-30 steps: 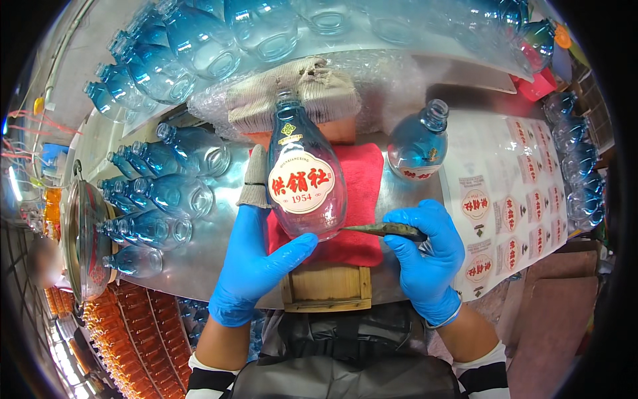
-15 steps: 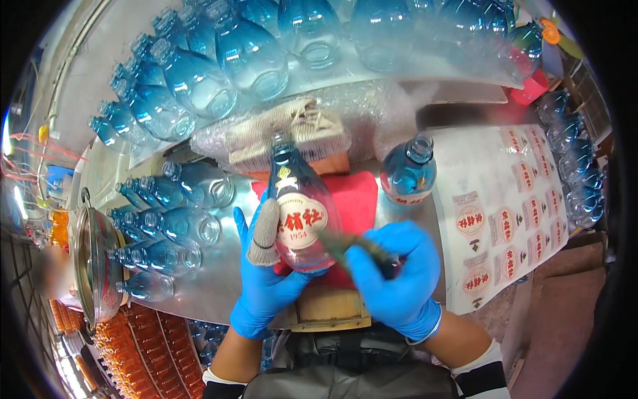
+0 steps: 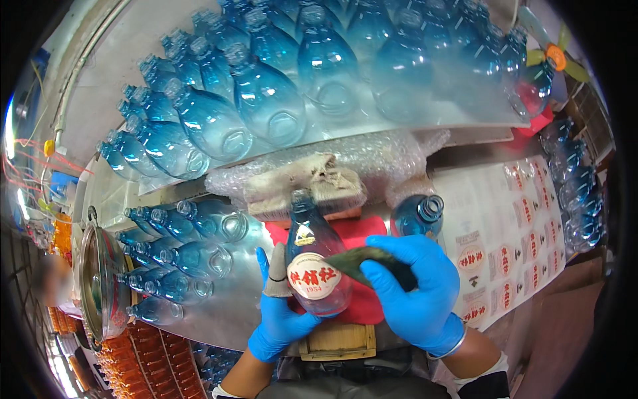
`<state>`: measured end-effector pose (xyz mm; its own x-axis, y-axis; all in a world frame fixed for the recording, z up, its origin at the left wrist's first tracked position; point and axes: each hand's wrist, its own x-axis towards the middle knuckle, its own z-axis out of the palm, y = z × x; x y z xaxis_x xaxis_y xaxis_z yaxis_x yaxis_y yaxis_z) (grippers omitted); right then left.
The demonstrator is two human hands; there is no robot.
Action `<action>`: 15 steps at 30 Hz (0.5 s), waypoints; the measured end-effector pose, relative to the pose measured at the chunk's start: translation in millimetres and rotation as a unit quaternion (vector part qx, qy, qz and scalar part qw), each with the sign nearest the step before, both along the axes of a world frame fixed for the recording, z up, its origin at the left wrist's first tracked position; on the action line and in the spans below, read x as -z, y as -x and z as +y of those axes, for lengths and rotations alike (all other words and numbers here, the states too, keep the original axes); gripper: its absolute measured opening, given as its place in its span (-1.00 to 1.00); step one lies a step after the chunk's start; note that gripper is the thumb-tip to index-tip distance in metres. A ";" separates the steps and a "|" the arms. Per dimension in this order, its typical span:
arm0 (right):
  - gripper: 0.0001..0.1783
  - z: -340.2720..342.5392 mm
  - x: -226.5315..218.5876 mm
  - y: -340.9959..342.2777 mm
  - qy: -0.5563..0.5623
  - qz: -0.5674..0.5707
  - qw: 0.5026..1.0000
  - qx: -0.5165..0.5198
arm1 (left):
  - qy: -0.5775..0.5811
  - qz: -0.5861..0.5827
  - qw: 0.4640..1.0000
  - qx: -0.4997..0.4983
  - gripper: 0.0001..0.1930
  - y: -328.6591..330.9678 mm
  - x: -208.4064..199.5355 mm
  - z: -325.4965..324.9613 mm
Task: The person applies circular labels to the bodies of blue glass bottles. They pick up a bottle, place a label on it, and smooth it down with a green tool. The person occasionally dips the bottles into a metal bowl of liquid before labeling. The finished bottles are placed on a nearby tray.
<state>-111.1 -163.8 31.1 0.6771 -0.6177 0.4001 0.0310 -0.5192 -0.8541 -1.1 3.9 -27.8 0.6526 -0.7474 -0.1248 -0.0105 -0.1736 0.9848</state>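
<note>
Head view: right grip (image 3: 421, 292) pinches dark tool (image 3: 359, 259), left grip (image 3: 282, 326) cups bottle (image 3: 314, 266).

Forearms and gloved hands, viewed from above. The left forearm (image 3: 246, 374) enters at the lower edge, left of centre, and slants up to the right. The left hand (image 3: 286, 327), in a blue glove, has its thumb directed rightward; one finger, in a grey sheath (image 3: 277, 272), points upward, with a bare-gloved finger extended beside it. The right forearm (image 3: 473, 354), its white-and-black sleeve (image 3: 490, 380) ending below the wrist, rises toward the upper left; the right hand (image 3: 425, 296), likewise gloved, pinches between thumb and fingers directed leftward.
</note>
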 end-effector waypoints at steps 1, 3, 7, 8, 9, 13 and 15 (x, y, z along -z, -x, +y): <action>-0.61 -4.2 -9.0 -5.5 0.051 0.018 0.998 -0.017 | 0.000 -0.008 1.000 0.016 0.08 -1.8 -3.8 -1.4; -0.63 -9.5 -24.5 -21.2 0.152 0.053 0.986 -0.048 | 0.016 -0.073 0.995 0.062 0.08 -7.6 -14.6 -0.5; -0.67 -24.8 -20.2 -42.5 0.108 0.033 0.994 -0.001 | 0.025 -0.038 0.993 0.111 0.04 -30.7 -21.4 -0.9; -0.75 -22.7 -20.9 -46.7 -0.012 -0.009 1.000 0.005 | 0.037 -0.002 0.994 0.107 0.01 -34.3 -21.9 -2.4; -0.79 -22.0 -24.6 -50.9 -0.141 -0.029 0.990 -0.009 | 0.053 0.031 0.993 0.101 -0.01 -38.2 -21.8 -4.9; -0.73 -38.5 -46.6 -68.0 -0.374 0.047 0.921 -0.101 | 0.109 0.103 0.988 0.024 -0.11 -49.6 -18.0 -26.5; -0.71 -46.5 -51.0 -79.9 -0.192 0.195 0.949 -0.158 | 0.258 0.180 0.948 0.052 -0.13 -42.7 -19.6 -29.9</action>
<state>-31.3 -210.3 82.1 0.9029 -0.4090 -0.1324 -0.2237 -0.1839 -0.9572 41.6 -26.0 -8.1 0.5561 -0.8277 0.0746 0.3512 0.3155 0.8815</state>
